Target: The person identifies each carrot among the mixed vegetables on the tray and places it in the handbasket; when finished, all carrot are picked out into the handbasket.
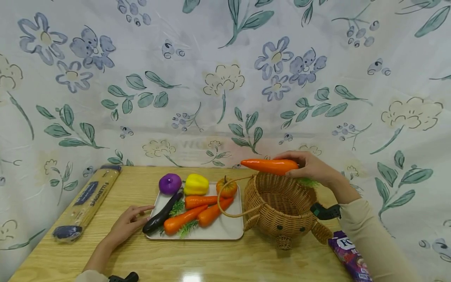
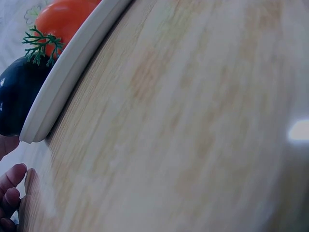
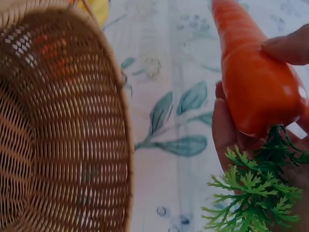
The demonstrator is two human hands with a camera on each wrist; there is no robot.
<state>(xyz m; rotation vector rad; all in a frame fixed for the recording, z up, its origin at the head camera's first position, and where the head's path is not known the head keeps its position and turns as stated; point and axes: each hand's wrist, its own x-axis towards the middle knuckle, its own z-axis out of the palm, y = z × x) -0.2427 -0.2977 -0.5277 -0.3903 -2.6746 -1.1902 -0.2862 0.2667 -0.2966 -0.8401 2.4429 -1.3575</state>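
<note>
While our right hand [image 1: 310, 168] grips the carrot [image 1: 267, 166] by its thick end, aloft near the basket [image 1: 290, 221] | our left hand [image 1: 128, 223], fingers loosely extended, holds nothing beside the tray [image 1: 225, 231] | we should steer the leaves [image 3: 256, 193] clear of the wicker

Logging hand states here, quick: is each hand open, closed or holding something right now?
Left hand: open, fingers at the left edge of the tray.
Right hand: holding a carrot near the wicker basket.

Left of the tray [image 1: 225, 232], a yellow packet [image 1: 92, 200] reads "SPAGHETTI"; right of it, a purple packet's [image 1: 349, 256] partly hidden label begins with "F".
</note>
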